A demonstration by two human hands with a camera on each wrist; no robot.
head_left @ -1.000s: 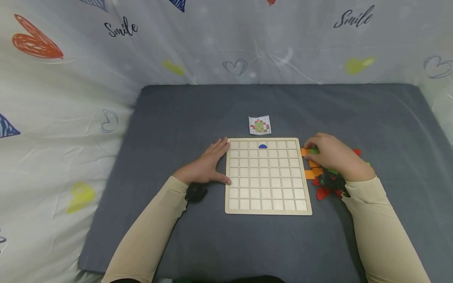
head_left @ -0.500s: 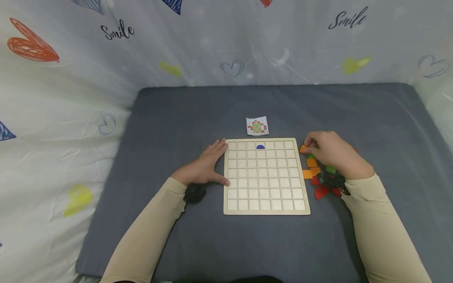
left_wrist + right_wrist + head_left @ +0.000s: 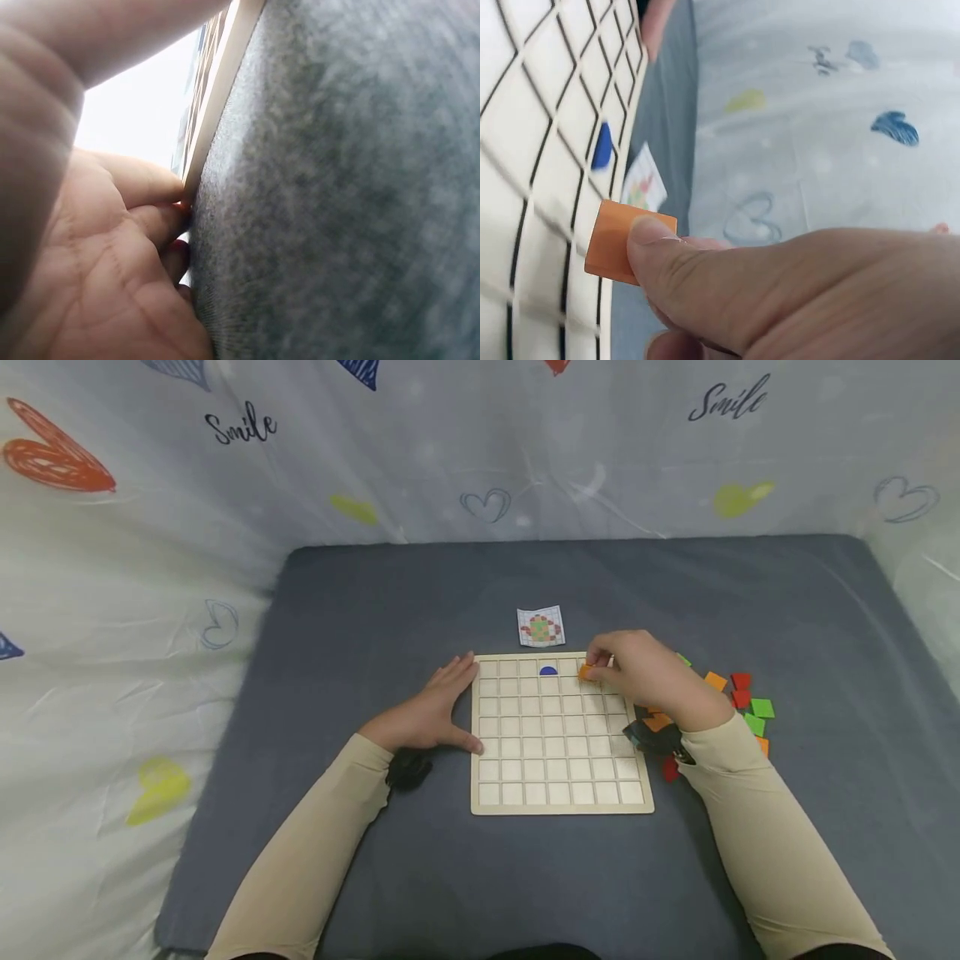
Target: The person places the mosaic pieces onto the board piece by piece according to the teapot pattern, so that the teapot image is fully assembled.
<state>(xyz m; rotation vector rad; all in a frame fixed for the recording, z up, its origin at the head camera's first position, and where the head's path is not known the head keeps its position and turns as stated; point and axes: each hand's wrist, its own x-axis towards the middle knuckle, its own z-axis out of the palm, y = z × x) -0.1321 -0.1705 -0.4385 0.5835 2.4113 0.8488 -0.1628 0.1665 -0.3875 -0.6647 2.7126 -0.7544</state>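
Note:
A pale wooden grid board [image 3: 553, 814] lies flat on the grey table. In its top row sits a blue half-round piece [image 3: 548, 671]. My right hand [image 3: 651, 675] pinches an orange square tile [image 3: 613, 241] between thumb and fingers, held over the upper right part of the board, to the right of the blue piece. My left hand [image 3: 426, 714] is spread along the board's left edge, thumb and fingertips touching it; in the left wrist view the fingers [image 3: 142, 184] meet the board's side [image 3: 214, 112].
Behind the board lies a small printed card [image 3: 540, 627] with a coloured grid picture. Right of the board, partly under my right forearm, are several loose red, green and orange tiles, among them a green tile [image 3: 762, 708] and a red tile [image 3: 741, 681]. A printed cloth [image 3: 420, 460] hangs behind.
My right hand has picked up an orange tile from the pile and carried it left over the board. My left hand stays at the board's left edge.

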